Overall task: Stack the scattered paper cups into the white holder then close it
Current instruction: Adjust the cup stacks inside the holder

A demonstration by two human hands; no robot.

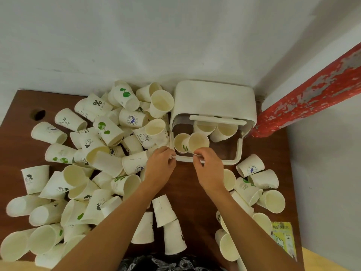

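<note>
Fingers of the left hand curl narrow, pinched at the near left corner of the holder; those of the right hand pinch narrow on its near rim, just below a cup. Whether either pinch grips the rim itself or something small, I cannot tell.

Beyond the fingertips the holder sits open on the table, its lid swung up on the far side against the wall. Inside it, four cups show, mouths up toward the camera, long axes near upright and leaning a little; the two nearest touch just past the right fingertips.

Left of the left fingers lies a heap of cups, most on their sides, mouths pointing every way. Right of the right wrist a smaller group lies on its side, mouths mostly toward the camera.
</note>
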